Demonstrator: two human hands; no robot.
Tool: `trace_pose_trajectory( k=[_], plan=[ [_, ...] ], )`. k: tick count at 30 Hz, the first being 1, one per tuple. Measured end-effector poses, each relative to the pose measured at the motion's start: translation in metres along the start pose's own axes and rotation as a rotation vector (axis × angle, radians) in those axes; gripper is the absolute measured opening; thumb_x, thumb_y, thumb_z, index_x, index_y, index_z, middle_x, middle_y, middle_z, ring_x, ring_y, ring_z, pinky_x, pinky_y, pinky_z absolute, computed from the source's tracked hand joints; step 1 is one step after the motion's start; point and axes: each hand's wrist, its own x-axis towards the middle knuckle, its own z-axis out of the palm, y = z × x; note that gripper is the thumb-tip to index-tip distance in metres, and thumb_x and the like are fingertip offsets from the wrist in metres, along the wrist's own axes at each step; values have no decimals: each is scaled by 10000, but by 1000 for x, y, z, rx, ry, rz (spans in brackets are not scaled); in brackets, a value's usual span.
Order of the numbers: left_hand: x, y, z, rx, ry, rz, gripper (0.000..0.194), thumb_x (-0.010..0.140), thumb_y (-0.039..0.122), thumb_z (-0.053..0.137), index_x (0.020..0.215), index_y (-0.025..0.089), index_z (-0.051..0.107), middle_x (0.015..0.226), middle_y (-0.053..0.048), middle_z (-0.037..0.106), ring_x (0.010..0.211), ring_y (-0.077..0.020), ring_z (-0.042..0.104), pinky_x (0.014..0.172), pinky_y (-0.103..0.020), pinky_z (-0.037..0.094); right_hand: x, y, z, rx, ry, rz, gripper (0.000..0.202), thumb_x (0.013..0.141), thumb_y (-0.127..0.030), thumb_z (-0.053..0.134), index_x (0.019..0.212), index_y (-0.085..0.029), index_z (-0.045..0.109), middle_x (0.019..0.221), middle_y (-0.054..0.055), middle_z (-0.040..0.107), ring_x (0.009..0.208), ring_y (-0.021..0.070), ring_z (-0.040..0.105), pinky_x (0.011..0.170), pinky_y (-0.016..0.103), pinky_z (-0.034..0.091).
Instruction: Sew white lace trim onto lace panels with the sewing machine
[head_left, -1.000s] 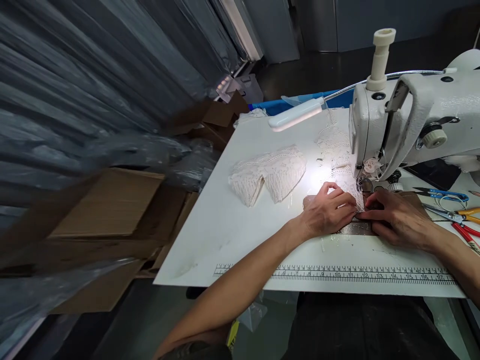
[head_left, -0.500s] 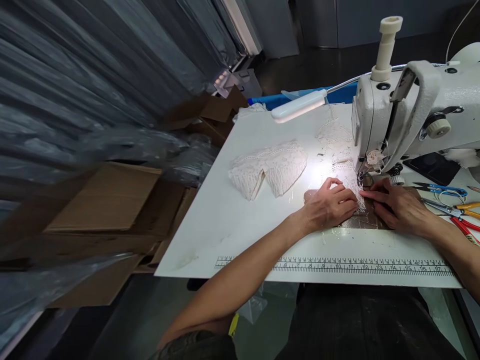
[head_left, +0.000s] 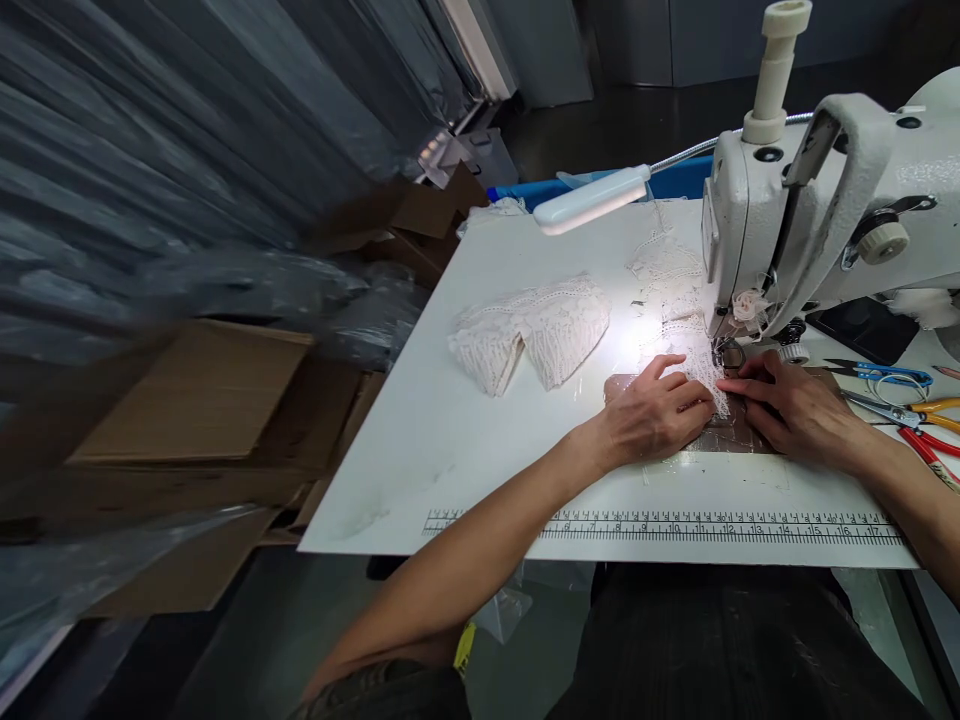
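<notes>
White lace fabric lies under the needle area of a white sewing machine, its near end running between my hands. My left hand rests on the lace's left side, fingers bent and closed down on it, the index finger raised a little. From the right, my right hand holds the lace's right edge near the presser foot, fingers bent and closed together. Beneath both hands is a brown machine plate. The fingertips are partly hidden.
A folded lace piece lies left on the white table. A lamp shines near the needle. Blue-handled scissors, orange-handled snips, a red-handled tool and a black phone lie right. Cardboard boxes stand left.
The camera view has shifted slightly. Both hands stay in nearly the same place on the lace beside the needle, and the folded lace piece lies as before.
</notes>
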Motion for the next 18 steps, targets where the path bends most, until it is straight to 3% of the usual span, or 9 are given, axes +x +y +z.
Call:
trace_pose_trajectory(
  k=[5, 9, 13, 18],
  plan=[
    [0, 5, -6, -2, -116, -6, 244, 990, 215, 476, 923, 159, 703, 907, -29, 719, 717, -145, 629, 1082, -521, 440, 0, 2, -2, -22, 25, -109, 359, 943, -228, 488, 1204, -249, 733, 1074, 123, 632, 982, 252, 618, 795, 387, 570],
    [1, 3, -9, -57, -176, -27, 275, 978, 242, 462, 899, 171, 716, 914, -36, 725, 713, -155, 627, 1107, -558, 404, 0, 2, -2, -44, 28, -107, 356, 941, -237, 499, 1206, -265, 735, 1078, 112, 651, 961, 244, 632, 786, 380, 573],
    [7, -10, -10, -195, -223, -50, 243, 934, 267, 504, 873, 206, 731, 891, -21, 728, 759, -163, 633, 1105, -490, 396, 1, -1, -2, -76, 46, -102, 354, 946, -241, 493, 1199, -275, 739, 1076, 109, 659, 918, 235, 650, 755, 371, 588],
    [15, -20, -9, -259, -304, -53, 259, 907, 298, 514, 759, 225, 714, 825, -14, 715, 725, -154, 602, 993, -368, 455, 3, -4, -5, -119, 19, -107, 359, 962, -240, 475, 1214, -267, 728, 1050, 117, 657, 870, 237, 650, 724, 377, 591]
  ],
)
